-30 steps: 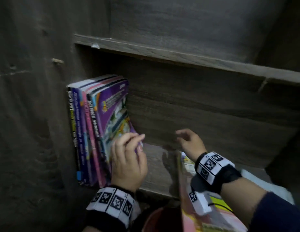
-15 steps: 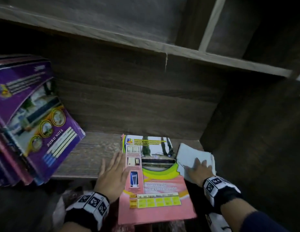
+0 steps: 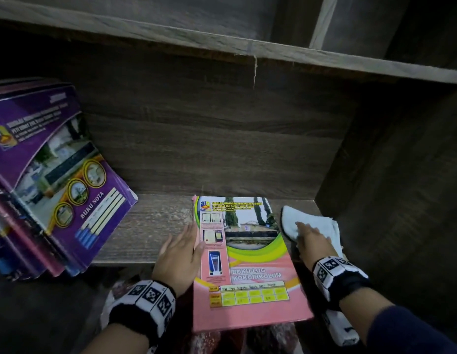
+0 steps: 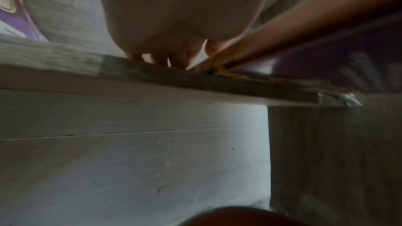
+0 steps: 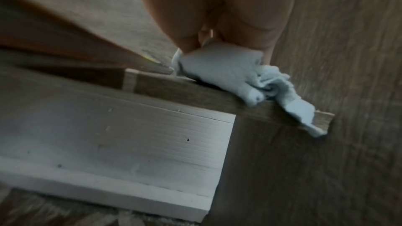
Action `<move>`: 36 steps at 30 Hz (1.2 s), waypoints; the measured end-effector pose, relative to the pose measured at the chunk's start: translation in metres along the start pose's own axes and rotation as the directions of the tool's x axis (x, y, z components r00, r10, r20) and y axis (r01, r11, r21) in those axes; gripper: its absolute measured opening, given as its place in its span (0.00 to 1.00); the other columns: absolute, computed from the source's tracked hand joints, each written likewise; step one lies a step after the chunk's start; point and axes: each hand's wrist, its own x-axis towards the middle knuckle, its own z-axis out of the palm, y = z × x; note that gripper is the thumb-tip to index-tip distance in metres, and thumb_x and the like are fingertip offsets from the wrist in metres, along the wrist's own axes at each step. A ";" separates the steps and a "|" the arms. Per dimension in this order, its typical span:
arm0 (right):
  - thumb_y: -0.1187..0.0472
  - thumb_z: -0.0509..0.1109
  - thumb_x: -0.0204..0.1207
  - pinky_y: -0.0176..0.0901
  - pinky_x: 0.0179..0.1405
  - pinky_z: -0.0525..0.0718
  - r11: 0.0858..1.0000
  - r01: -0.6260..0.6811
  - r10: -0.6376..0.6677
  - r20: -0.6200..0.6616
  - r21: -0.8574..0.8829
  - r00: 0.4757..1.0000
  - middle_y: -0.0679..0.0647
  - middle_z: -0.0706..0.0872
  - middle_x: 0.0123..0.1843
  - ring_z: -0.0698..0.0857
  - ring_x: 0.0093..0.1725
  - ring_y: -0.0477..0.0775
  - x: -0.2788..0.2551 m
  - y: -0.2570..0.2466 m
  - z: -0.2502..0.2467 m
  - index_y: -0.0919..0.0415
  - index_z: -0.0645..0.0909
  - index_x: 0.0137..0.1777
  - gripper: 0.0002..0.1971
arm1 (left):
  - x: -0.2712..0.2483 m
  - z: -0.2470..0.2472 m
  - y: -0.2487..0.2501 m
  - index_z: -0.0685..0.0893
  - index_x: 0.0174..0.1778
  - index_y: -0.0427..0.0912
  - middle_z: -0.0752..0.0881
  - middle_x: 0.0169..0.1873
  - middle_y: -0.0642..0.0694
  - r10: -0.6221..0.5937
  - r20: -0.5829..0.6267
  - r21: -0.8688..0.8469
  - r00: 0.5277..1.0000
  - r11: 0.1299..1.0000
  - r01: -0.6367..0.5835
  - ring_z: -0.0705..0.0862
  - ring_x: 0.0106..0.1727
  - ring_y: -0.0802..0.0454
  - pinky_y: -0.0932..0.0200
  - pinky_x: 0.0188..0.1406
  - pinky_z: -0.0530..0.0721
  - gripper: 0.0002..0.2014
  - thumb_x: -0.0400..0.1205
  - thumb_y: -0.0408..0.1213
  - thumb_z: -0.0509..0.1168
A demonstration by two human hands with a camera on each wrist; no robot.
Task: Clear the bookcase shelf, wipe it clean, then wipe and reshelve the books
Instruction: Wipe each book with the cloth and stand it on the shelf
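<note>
1. Reshelving underway: purple books point(image 3: 53, 175) lean at the shelf point(image 3: 150, 226) left.
2. Pink book point(image 3: 245, 261) lies flat, overhanging; left hand point(image 3: 180, 254) flat beside it.
3. Right hand point(image 3: 313, 241) presses the cloth point(image 3: 314, 223), fingers flat (wiping probably next).

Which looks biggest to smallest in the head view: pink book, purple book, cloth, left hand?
1. Purple book, though it sits nearer the camera's edge and is partly cut off.
2. Pink book, close behind; the order of these two is unsure.
3. Left hand and cloth look alike; the right hand covers part of the cloth.
</note>
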 end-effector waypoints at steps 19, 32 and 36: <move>0.23 0.20 0.59 0.55 0.79 0.27 0.905 0.425 -0.402 0.271 -0.031 0.875 0.46 0.23 0.80 0.23 0.80 0.54 -0.054 -0.066 0.005 0.38 0.27 0.80 0.47 | 0.005 -0.003 0.004 0.38 0.84 0.60 0.43 0.83 0.65 -0.167 0.005 0.104 0.986 0.981 0.166 0.40 0.83 0.67 0.46 0.82 0.32 0.26 0.87 0.53 0.27; 0.33 0.39 0.81 0.59 0.80 0.35 0.946 0.322 -0.266 0.519 -0.019 0.812 0.48 0.31 0.85 0.31 0.84 0.55 -0.038 -0.058 -0.032 0.39 0.36 0.84 0.33 | 0.005 0.000 0.005 0.41 0.85 0.60 0.47 0.84 0.66 -0.172 -0.040 0.116 0.984 0.978 0.175 0.42 0.83 0.66 0.47 0.82 0.32 0.27 0.87 0.53 0.28; 0.31 0.38 0.79 0.59 0.81 0.37 0.928 0.360 -0.248 0.574 -0.089 0.781 0.51 0.32 0.85 0.35 0.84 0.58 -0.036 -0.056 -0.046 0.42 0.36 0.84 0.36 | 0.005 0.002 0.004 0.40 0.84 0.60 0.46 0.83 0.66 -0.171 -0.031 0.113 0.985 0.978 0.173 0.42 0.83 0.66 0.47 0.81 0.31 0.30 0.83 0.56 0.23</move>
